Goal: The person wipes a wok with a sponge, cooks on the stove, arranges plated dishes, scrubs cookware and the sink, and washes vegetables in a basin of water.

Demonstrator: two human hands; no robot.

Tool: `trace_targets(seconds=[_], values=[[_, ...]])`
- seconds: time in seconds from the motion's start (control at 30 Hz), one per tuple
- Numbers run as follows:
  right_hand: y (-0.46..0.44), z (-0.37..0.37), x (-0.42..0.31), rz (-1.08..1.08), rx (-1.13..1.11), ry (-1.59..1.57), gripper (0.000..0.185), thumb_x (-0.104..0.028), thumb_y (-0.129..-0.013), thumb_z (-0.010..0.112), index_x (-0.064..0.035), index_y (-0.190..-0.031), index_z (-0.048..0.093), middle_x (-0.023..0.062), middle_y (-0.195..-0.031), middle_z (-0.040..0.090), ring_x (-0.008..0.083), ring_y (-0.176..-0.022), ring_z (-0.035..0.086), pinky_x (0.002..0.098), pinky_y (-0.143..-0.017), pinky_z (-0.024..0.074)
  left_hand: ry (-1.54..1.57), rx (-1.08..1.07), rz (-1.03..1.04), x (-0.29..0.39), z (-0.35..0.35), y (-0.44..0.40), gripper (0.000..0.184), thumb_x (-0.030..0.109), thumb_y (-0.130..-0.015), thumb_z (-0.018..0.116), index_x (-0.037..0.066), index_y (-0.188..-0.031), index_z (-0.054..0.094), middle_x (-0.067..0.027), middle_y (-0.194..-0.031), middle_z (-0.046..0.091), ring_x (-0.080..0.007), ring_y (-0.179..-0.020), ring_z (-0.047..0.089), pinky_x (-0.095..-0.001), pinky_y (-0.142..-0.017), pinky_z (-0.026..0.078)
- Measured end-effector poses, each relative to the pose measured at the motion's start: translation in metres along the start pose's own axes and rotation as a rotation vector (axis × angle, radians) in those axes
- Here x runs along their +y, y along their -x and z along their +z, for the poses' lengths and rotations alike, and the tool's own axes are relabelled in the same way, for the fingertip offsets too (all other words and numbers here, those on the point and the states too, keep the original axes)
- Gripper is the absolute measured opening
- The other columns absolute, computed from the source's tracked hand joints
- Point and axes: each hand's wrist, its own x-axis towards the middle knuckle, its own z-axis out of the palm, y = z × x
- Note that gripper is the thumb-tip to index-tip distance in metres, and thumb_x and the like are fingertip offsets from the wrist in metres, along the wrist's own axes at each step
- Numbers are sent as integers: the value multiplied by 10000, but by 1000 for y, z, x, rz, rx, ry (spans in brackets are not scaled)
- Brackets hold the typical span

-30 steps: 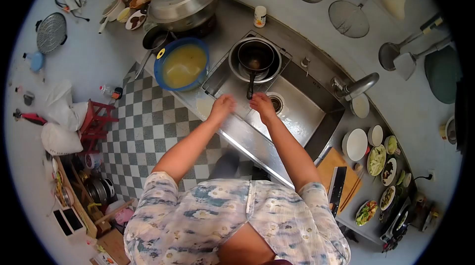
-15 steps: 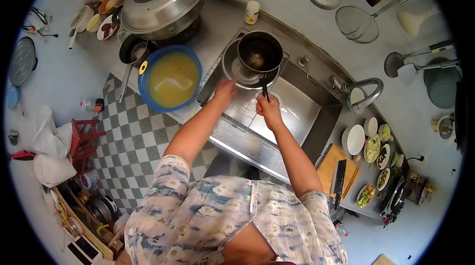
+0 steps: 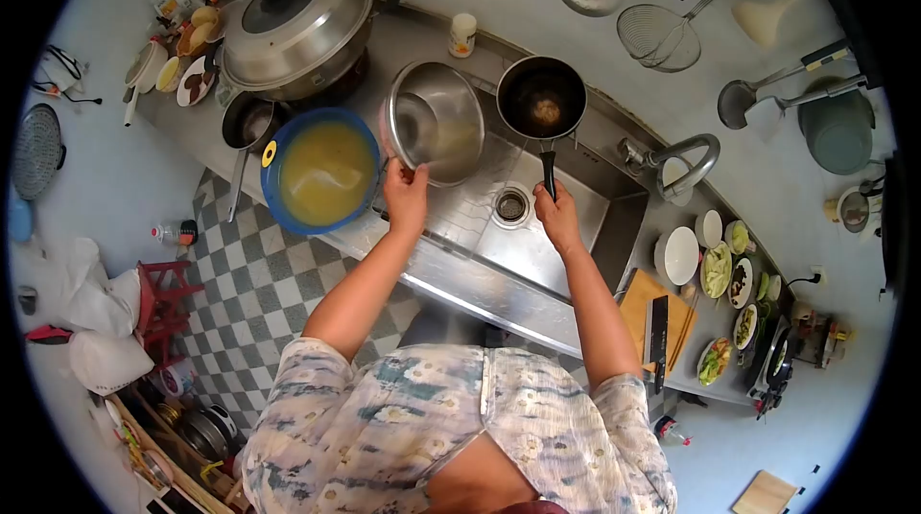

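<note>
My left hand (image 3: 407,196) grips the near rim of a steel bowl (image 3: 451,130), which is tilted above the rack at the left side of the sink (image 3: 537,245). In my right hand (image 3: 558,212) is the black handle of a small dark pan (image 3: 542,100), held up over the back part of the sink. The pan's inside is dark with a brownish patch at its bottom. Left of the steel bowl stands a blue basin (image 3: 321,169) of yellowish liquid.
A large lidded pot (image 3: 297,30) and a saucepan (image 3: 251,121) stand at the left. The faucet (image 3: 686,159) rises behind the sink. Rightward lie a cutting board (image 3: 638,308) with a cleaver (image 3: 659,341), a white bowl (image 3: 677,256) and several food dishes. Utensils hang on the wall.
My right hand has taken the pan's handle and lifted the pan off the steel bowl, to the right. My left hand has taken the bowl's rim; the bowl has moved left and tilted.
</note>
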Motion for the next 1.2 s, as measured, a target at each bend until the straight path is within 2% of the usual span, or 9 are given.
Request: trace_targets(seconds=[0.13, 0.4, 0.5, 0.53, 0.63, 0.83, 0.97, 1.03, 1.2], values=[[-3, 12, 21, 24, -65, 98, 200, -227, -913, 529, -71, -792, 495, -48, -558, 405, 50, -480, 362, 228, -439, 293, 26, 35, 140, 33, -29, 12, 93, 24, -853, 581, 26, -875, 490, 10, -760, 514, -62, -672, 456, -228, -619, 395], [-8, 78, 81, 375, -266, -373, 191, -258, -888, 554, -82, -815, 539, -49, -570, 417, 56, -451, 363, 232, -404, 271, 103, -70, 230, 91, -55, 22, 101, 18, -882, 578, 30, -936, 493, 10, -864, 535, -62, -792, 477, -206, -733, 396], [-11, 95, 96, 249, -218, 64, 359, -361, -861, 564, -5, -898, 571, 83, -678, 578, 194, -605, 553, 328, -551, 425, 50, -157, 259, 105, -45, 32, 96, 18, -886, 572, 25, -945, 495, 20, -872, 533, -65, -809, 476, -212, -740, 398], [-11, 95, 96, 119, -206, 282, 470, -424, -832, 578, 10, -1011, 556, 182, -827, 636, 315, -803, 617, 391, -706, 459, 26, -187, 278, 108, -41, 33, 93, 19, -888, 569, 23, -945, 495, 25, -875, 532, -65, -814, 475, -215, -744, 399], [6, 91, 78, 189, -130, 538, 551, -451, -812, 589, -3, -1125, 516, 232, -960, 627, 367, -933, 599, 406, -793, 454, 1, -301, 295, 97, -31, 33, 95, 15, -859, 592, 27, -902, 508, -1, -827, 534, -98, -779, 501, -238, -711, 414], [42, 61, 85, 179, -61, 319, 580, -372, -816, 624, 23, -1211, 466, 237, -1124, 574, 381, -1064, 543, 414, -903, 426, -525, -409, 943, 92, 14, 13, 150, -47, -703, 615, 16, -795, 514, -126, -735, 477, -302, -675, 510, -337, -601, 431], [75, 33, 105, 191, 75, 375, 525, -346, -850, 585, 9, -1219, 471, 245, -1189, 530, 378, -1113, 505, 413, -938, 403, -414, -650, 1395, 112, 60, -1, 202, -74, -572, 587, 28, -683, 452, -112, -673, 433, -287, -591, 468, -345, -519, 394], [97, 15, 112, 211, 132, 351, 493, -322, -855, 579, -6, -1219, 477, 243, -1153, 550, 381, -1079, 523, 420, -919, 413, -446, -860, 1597, 120, 84, 9, 187, 33, -551, 584, 57, -645, 424, -94, -642, 371, -263, -574, 440, -360, -510, 373], [167, -33, 131, 132, 286, 370, 389, -275, -855, 567, -55, -1173, 528, 207, -1084, 590, 345, -995, 575, 404, -865, 451, -438, -1280, 1901, 137, 122, 51, 164, 130, -590, 565, 91, -652, 417, -49, -633, 367, -202, -578, 440, -311, -512, 384]])
